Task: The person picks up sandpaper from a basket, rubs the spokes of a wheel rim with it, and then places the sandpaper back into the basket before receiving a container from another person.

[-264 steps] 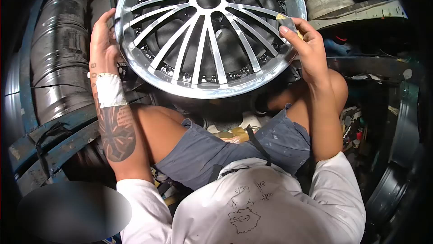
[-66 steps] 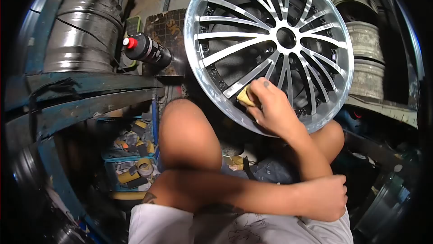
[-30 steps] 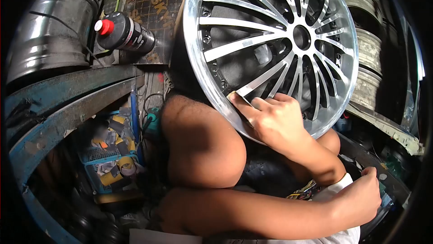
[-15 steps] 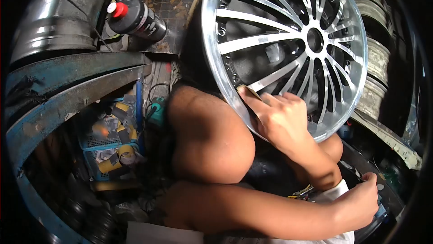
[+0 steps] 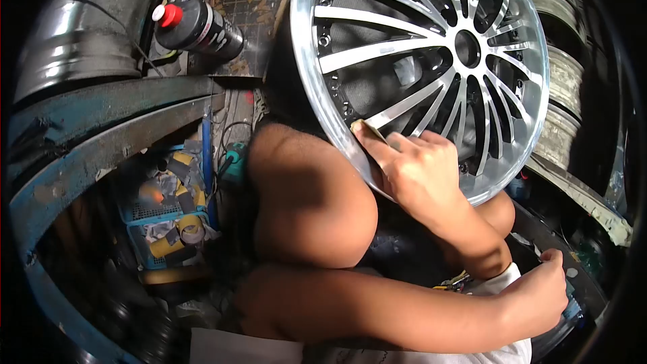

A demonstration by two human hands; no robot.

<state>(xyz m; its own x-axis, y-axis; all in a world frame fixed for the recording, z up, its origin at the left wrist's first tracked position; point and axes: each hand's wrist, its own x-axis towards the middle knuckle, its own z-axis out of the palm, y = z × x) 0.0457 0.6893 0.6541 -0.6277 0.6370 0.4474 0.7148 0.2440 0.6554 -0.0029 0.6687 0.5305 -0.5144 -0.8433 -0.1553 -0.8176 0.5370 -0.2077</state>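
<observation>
A large alloy wheel rim (image 5: 322,12) with bright polished spokes and dark gaps stands tilted in front of my knees. Against the inside of its lower left lip, my right hand (image 5: 421,165) presses a small folded piece of yellowish sandpaper (image 5: 364,128). The index finger lies stretched along the sandpaper, while the other fingers bend. Across my body at lower right reaches my left hand (image 5: 539,290), its fingers curled beside a bluish item (image 5: 573,309). Most of those fingers are hidden, so what they grip cannot be made out.
A dark bottle (image 5: 202,27) with a red and white cap is on a worn board (image 5: 246,0). Blue baskets (image 5: 145,213) hold sandpaper pieces below the blue metal frame (image 5: 101,105). More metal rims are at left (image 5: 101,20) and stacked at right (image 5: 563,81).
The wheel and surroundings sit slightly higher and farther left in view. My right hand stays at the lower left lip, its fingertip and the sandpaper a little higher. My left hand barely moves.
</observation>
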